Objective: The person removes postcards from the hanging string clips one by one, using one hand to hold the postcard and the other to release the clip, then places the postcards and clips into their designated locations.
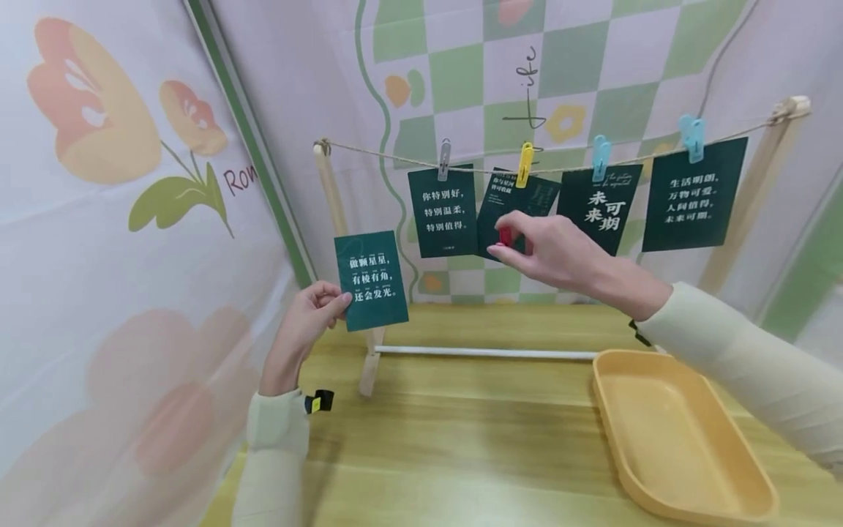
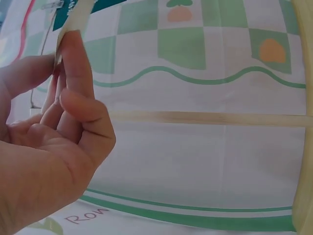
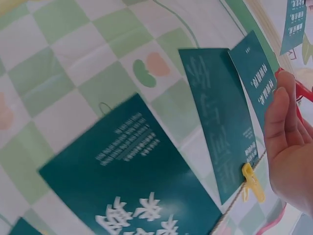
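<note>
Head view: from where I'm standing, a wooden rack is on the table (image 1: pixel 448 439), foot of its left post (image 1: pixel 331 190) near the table's far left corner, string (image 1: pixel 385 154) tied across the tops.
Left hand (image 1: pixel 309 311): pinches the loose card (image 1: pixel 373 282) between thumb and fingers, just at the card's left edge. My guess is that spares the lettering, and it faces the wearer so it's readable.
Loose card's spot: in mid-air in front of the left post, below the string's left end, not clipped to anything.
Right hand (image 1: pixel 556 245): pinching a red clip (image 1: pixel 505 236), thumb and index fingertips on it. Small thing, so fingertips make sense. Can't tell if the clip's mouth is spread.
Red clip's spot: in front of the crooked card (image 1: pixel 510 201); contact looks unlikely, but can't swear to it.
Crooked card: hangs tilted from a yellow clip (image 1: pixel 525 165), likely because one clip lets it swivel.
Other clips: grey (image 1: pixel 444 159) and two light blue (image 1: pixel 601 157) ones, each pinning a card to the string, presumably so nothing slides off.
Yellow tray (image 1: pixel 665 424): on the table's right side, far end by the rack's white rod (image 1: pixel 487 353). Seems parked there to leave the middle for the arms.
</note>
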